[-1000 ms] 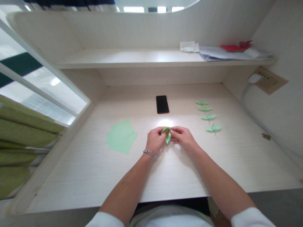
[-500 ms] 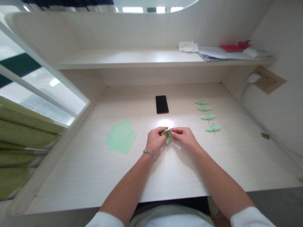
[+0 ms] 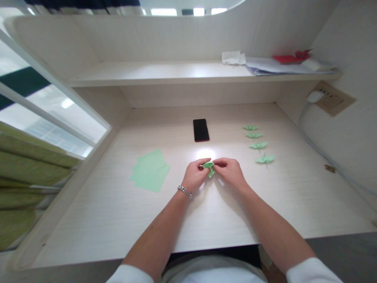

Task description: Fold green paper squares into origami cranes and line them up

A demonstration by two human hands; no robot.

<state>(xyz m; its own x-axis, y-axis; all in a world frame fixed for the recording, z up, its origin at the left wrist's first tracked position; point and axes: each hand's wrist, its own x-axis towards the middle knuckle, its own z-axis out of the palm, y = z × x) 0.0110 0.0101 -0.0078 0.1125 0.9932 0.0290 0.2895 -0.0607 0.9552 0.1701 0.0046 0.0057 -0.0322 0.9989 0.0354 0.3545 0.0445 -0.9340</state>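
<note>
Between my two hands is a small folded piece of green paper [image 3: 209, 166], partly hidden by the fingers. My left hand [image 3: 196, 172], with a chain bracelet on its wrist, pinches the paper's left side. Fingertips of my right hand [image 3: 229, 169] grip its right side. Off to the right, several green origami cranes [image 3: 265, 159] lie in a column. Flat green paper sheets [image 3: 151, 171] overlap in a loose pile left of my hands.
A black phone [image 3: 201, 130] lies beyond my hands on the pale desk [image 3: 118, 228]. The shelf [image 3: 161, 72] above holds papers [image 3: 277, 67], a tissue [image 3: 233, 58] and a red folded paper [image 3: 303, 54]. A white cable [image 3: 316, 147] runs from the wall socket [image 3: 332, 98].
The folded green paper has turned slightly between my fingers, and its lower tip looks shorter. My hands stay in nearly the same place.
</note>
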